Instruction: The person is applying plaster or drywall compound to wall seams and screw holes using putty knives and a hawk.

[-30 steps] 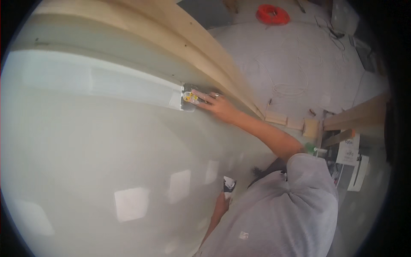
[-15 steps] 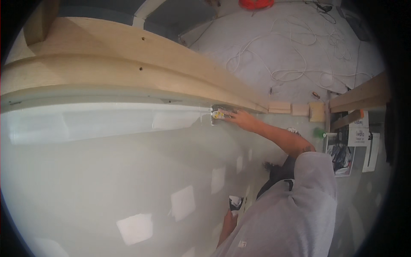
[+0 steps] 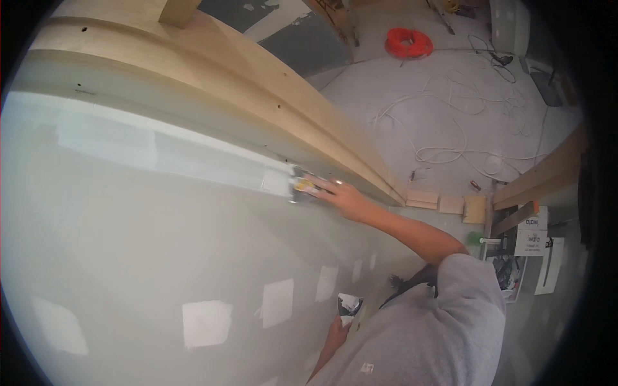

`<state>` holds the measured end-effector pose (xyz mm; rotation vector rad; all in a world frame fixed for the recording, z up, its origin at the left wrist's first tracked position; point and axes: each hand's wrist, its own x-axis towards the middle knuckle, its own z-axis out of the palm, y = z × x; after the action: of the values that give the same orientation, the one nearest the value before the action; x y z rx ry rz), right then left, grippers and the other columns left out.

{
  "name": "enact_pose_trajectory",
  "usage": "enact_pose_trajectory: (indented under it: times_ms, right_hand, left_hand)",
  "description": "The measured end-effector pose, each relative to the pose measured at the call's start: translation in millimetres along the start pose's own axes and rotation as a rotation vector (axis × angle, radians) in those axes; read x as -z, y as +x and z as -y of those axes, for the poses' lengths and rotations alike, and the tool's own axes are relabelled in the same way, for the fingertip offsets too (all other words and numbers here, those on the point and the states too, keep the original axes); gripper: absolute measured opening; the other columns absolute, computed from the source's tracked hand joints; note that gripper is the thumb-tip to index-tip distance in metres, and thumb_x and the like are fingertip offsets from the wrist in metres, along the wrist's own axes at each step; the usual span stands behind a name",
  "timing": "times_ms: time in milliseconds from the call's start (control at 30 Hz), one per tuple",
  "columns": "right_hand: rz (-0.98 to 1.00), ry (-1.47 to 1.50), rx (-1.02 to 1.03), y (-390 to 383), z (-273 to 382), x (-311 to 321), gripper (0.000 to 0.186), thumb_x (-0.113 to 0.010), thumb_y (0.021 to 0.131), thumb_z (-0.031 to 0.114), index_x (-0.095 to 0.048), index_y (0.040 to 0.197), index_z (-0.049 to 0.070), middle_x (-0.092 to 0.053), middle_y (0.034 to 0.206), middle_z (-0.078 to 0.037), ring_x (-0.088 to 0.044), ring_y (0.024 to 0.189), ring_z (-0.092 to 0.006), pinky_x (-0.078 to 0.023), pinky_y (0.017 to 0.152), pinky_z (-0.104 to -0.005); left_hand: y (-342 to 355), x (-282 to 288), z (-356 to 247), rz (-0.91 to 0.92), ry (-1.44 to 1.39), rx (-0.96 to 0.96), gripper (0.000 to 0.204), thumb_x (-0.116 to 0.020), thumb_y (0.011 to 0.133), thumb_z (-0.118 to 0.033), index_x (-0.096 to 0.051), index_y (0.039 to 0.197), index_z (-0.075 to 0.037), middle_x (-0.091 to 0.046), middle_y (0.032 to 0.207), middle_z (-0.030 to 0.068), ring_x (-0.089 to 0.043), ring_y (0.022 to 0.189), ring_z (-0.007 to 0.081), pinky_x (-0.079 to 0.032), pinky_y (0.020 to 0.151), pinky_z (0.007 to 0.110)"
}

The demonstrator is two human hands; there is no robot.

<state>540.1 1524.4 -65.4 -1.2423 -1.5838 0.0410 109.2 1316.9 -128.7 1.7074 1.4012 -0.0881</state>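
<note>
My right hand [image 3: 338, 196] is pressed on a wide filling knife [image 3: 302, 185] with a yellow label, fingers spread along its back. The blade lies against a long band of white compound [image 3: 174, 161] on the grey-green wallboard [image 3: 161, 244], just below a timber frame [image 3: 302, 112]; its edges are blurred. Lower down, my left hand [image 3: 336, 334] grips a smaller putty knife [image 3: 349, 307] with white compound on its dark blade, held near my grey shirt. Several square white patches [image 3: 277, 302] dot the wallboard.
A red coiled hose [image 3: 409, 44] and tangled white cords [image 3: 441, 154] lie on the pale floor. Wood blocks [image 3: 450, 204] sit by the frame's end, near timber boards [image 3: 534, 167], white boxes [image 3: 531, 241] and a bin of dark plastic [image 3: 505, 276] at right.
The view swung down the wall, then back up, so the scene shifts in the frame. My right hand's knife stays at the band's edge, moving only slightly; my left hand still holds its knife low.
</note>
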Motion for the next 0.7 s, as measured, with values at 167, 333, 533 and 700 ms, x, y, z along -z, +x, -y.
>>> enact_pose_trajectory:
  times_ms: [167, 333, 533, 700]
  right_hand:
    - [-0.019, -0.024, 0.052, 90, 36, 14, 0.068, -0.056, 0.075, -0.011, -0.054, 0.137, 0.015, -0.026, 0.167, 0.004, -0.061, 0.101, -0.0337, -0.055, 0.086, -0.0416]
    - [0.033, -0.103, -0.055, 54, 4, -14, 0.065, -0.051, 0.078, -0.011, -0.053, 0.139, 0.013, -0.021, 0.168, 0.005, -0.062, 0.103, -0.0367, -0.053, 0.094, -0.0437]
    - [0.185, -0.165, -0.176, -58, -48, -33, 0.069, -0.055, 0.075, -0.012, -0.052, 0.14, 0.012, -0.023, 0.168, 0.004, -0.06, 0.106, -0.0384, -0.052, 0.093, -0.0457]
    - [0.313, -0.216, -0.244, -78, -31, -5, 0.075, -0.06, 0.073, -0.008, -0.052, 0.143, 0.018, -0.028, 0.166, 0.001, -0.058, 0.097, -0.0329, -0.051, 0.084, -0.0419]
  left_hand:
    - [8, -1, 0, -0.013, 0.023, -0.014, 0.03, -0.068, 0.096, -0.015, -0.055, 0.118, -0.001, -0.068, 0.091, 0.0103, -0.062, 0.076, 0.0169, -0.052, 0.067, 0.034]
    - [-5, -5, -13, 0.037, 0.038, 0.097, 0.038, -0.065, 0.095, -0.017, -0.053, 0.126, 0.002, -0.071, 0.1, 0.0174, -0.068, 0.083, 0.0258, -0.053, 0.075, 0.039]
    - [-23, 5, -51, 0.063, -0.005, 0.119, 0.039, -0.065, 0.095, -0.02, -0.054, 0.127, 0.0, -0.071, 0.105, 0.019, -0.07, 0.094, 0.0305, -0.053, 0.081, 0.041]
    - [-10, 3, -26, 0.048, 0.013, 0.049, 0.04, -0.066, 0.095, -0.02, -0.054, 0.127, 0.0, -0.07, 0.107, 0.0209, -0.069, 0.102, 0.0359, -0.052, 0.086, 0.045]
